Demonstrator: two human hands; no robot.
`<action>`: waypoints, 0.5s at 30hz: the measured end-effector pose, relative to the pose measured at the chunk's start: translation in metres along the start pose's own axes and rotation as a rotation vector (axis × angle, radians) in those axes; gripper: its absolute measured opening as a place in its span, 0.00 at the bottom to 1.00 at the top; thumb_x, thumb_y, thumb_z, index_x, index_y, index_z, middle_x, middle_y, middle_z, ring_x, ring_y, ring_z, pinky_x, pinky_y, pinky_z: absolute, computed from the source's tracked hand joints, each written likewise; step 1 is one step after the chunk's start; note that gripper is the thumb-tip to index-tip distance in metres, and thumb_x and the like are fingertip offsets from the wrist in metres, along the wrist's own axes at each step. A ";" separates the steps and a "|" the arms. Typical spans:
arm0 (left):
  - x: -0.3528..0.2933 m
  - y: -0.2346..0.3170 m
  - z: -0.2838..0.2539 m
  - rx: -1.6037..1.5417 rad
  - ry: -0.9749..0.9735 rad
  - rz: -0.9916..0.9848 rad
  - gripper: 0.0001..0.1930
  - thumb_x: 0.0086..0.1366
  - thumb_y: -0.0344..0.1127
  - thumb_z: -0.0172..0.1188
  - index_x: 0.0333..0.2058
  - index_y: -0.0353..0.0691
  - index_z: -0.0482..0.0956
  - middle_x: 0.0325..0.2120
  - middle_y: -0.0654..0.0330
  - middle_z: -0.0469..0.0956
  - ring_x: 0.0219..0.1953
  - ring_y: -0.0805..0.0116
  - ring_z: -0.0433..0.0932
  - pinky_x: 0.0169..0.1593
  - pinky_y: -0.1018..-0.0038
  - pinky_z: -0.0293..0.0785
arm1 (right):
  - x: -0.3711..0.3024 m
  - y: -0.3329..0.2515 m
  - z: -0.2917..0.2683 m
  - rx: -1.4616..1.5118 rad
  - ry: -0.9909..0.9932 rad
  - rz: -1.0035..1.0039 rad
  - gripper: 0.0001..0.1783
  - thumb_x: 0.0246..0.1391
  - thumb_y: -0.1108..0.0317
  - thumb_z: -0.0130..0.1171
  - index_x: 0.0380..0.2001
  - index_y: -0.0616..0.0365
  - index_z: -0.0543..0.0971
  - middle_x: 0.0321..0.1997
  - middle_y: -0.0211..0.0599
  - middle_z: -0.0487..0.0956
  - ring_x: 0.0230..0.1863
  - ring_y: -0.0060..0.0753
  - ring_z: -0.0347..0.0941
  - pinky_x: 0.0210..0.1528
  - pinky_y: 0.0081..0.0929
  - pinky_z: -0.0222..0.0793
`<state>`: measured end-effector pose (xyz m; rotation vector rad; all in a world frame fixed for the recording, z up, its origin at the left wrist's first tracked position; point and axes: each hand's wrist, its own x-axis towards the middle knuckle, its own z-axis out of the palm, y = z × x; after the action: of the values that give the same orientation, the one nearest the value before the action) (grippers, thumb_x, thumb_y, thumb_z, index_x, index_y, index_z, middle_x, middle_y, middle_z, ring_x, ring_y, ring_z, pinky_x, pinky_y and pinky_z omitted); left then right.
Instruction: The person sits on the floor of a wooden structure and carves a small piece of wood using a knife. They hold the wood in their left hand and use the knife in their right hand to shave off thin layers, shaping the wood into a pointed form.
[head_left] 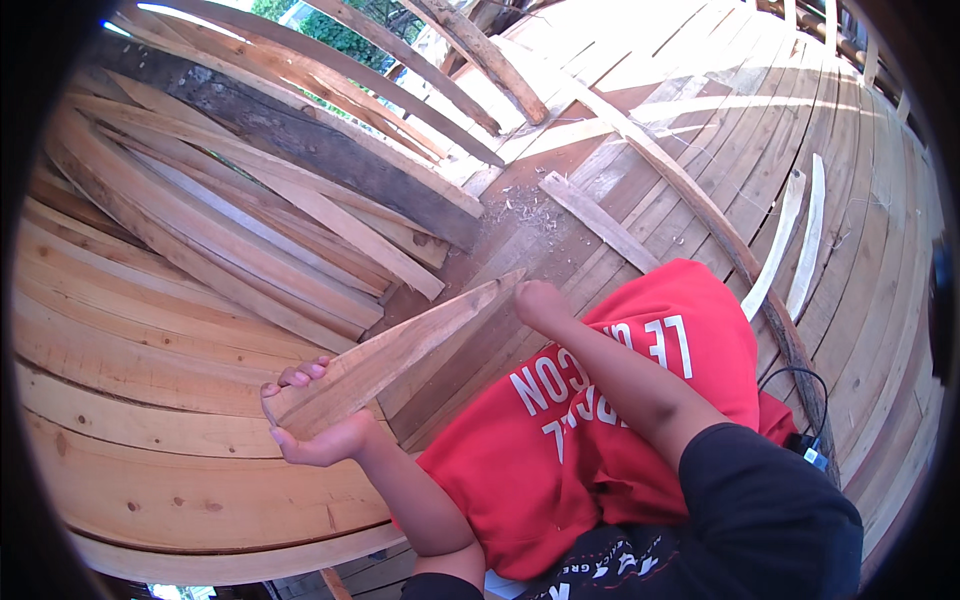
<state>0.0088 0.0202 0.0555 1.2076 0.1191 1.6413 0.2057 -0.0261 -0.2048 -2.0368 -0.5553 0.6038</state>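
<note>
A long tapered wooden plank (400, 345) slants from lower left up to a pointed tip near the middle of the view. My left hand (305, 420) grips its wide lower end, fingers curled over the top edge. My right hand (538, 300) is closed beside the narrow tip, touching it; whether it holds anything is hidden. A red garment with white print (600, 420) covers my lap below the plank.
Stacked curved planks (200, 230) fill the left side, with a dark beam (300, 140) across them. The floor is curved boards (850, 200) with loose strips (600, 225) and two pale bent laths (790, 240). Wood shavings (535, 210) lie ahead. A black cable (805, 400) lies at right.
</note>
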 end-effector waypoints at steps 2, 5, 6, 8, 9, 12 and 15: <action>-0.005 0.002 -0.014 0.052 0.056 0.025 0.24 0.59 0.55 0.41 0.39 0.38 0.68 0.26 0.54 0.68 0.29 0.58 0.70 0.41 0.58 0.71 | -0.063 -0.085 -0.013 0.108 -0.091 -0.034 0.27 0.62 0.54 0.38 0.37 0.64 0.82 0.41 0.59 0.80 0.41 0.61 0.78 0.47 0.51 0.73; 0.000 0.003 -0.015 0.077 0.090 0.017 0.23 0.59 0.54 0.40 0.39 0.38 0.67 0.26 0.54 0.68 0.30 0.58 0.70 0.41 0.57 0.71 | -0.089 -0.125 -0.019 0.167 -0.116 -0.189 0.27 0.61 0.55 0.38 0.34 0.66 0.81 0.37 0.59 0.80 0.39 0.63 0.78 0.47 0.52 0.72; -0.003 0.002 -0.013 0.089 0.110 0.015 0.23 0.59 0.54 0.40 0.39 0.38 0.67 0.26 0.54 0.68 0.30 0.58 0.70 0.41 0.57 0.72 | -0.091 -0.124 -0.017 0.182 -0.113 -0.230 0.27 0.61 0.55 0.38 0.32 0.66 0.81 0.35 0.59 0.80 0.39 0.63 0.78 0.46 0.53 0.72; -0.004 0.002 -0.006 0.107 0.123 0.023 0.23 0.59 0.53 0.39 0.39 0.38 0.67 0.26 0.54 0.69 0.30 0.58 0.70 0.41 0.57 0.72 | -0.091 -0.122 -0.011 0.181 -0.028 -0.261 0.28 0.62 0.55 0.38 0.29 0.66 0.81 0.32 0.58 0.80 0.36 0.62 0.78 0.44 0.53 0.72; -0.001 -0.001 -0.008 0.111 0.134 0.020 0.23 0.59 0.53 0.39 0.39 0.38 0.67 0.26 0.54 0.69 0.30 0.58 0.70 0.41 0.57 0.72 | -0.092 -0.121 -0.007 0.180 0.013 -0.276 0.28 0.62 0.55 0.38 0.27 0.66 0.81 0.30 0.57 0.80 0.35 0.62 0.78 0.43 0.53 0.73; 0.006 -0.005 -0.022 0.117 0.166 0.017 0.23 0.59 0.53 0.38 0.39 0.38 0.67 0.27 0.54 0.69 0.29 0.58 0.70 0.40 0.58 0.72 | -0.096 -0.129 -0.007 0.184 0.047 -0.286 0.29 0.62 0.55 0.38 0.22 0.67 0.79 0.23 0.59 0.78 0.30 0.63 0.78 0.37 0.55 0.73; 0.010 0.001 -0.035 0.108 0.190 0.031 0.23 0.59 0.54 0.39 0.38 0.39 0.68 0.26 0.54 0.69 0.29 0.58 0.70 0.39 0.58 0.73 | -0.129 -0.160 -0.016 0.088 -0.017 -0.363 0.29 0.62 0.55 0.38 0.20 0.66 0.79 0.22 0.58 0.78 0.27 0.63 0.78 0.35 0.54 0.74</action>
<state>-0.0171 0.0435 0.0458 1.1365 0.3129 1.7938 0.0911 -0.0356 -0.0340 -1.7908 -0.8689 0.4196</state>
